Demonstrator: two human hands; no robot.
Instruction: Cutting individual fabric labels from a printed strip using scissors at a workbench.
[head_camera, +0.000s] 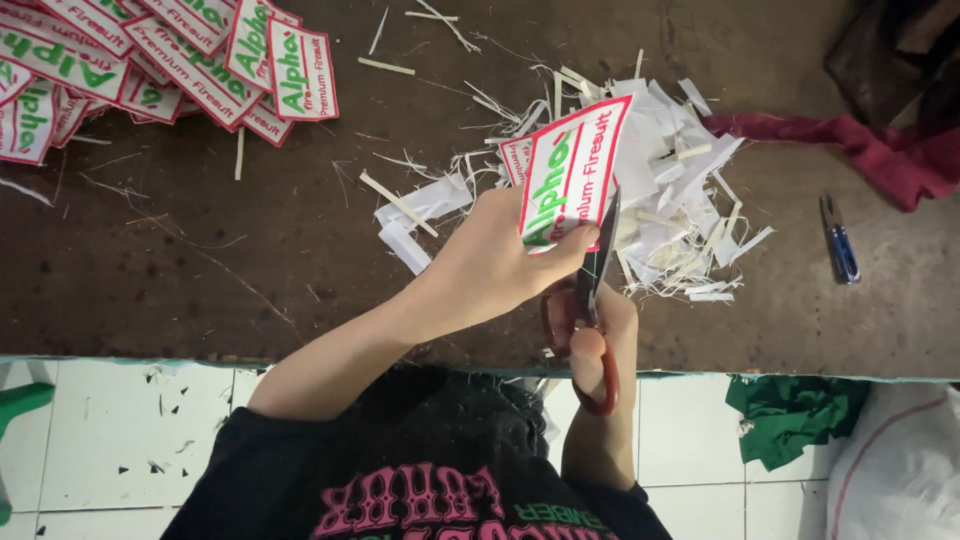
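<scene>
The left hand (500, 265) is gripping a label (570, 170) — the right hand (600, 330) is grasping scissors (590, 300), blades at its edge, over scraps (670, 200).

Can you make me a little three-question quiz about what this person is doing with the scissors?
1. True or false: the left hand holds a white patch with a red border.
2. What colour are the handles of the scissors in the right hand? A) blue B) red C) green
3. What lies heaped on the brown table just beyond the hands?

Key
1. True.
2. B, red.
3. A pile of white trimmings; the stack of patches lies at the far left corner, and a small blue snipper sits to the right.
</scene>
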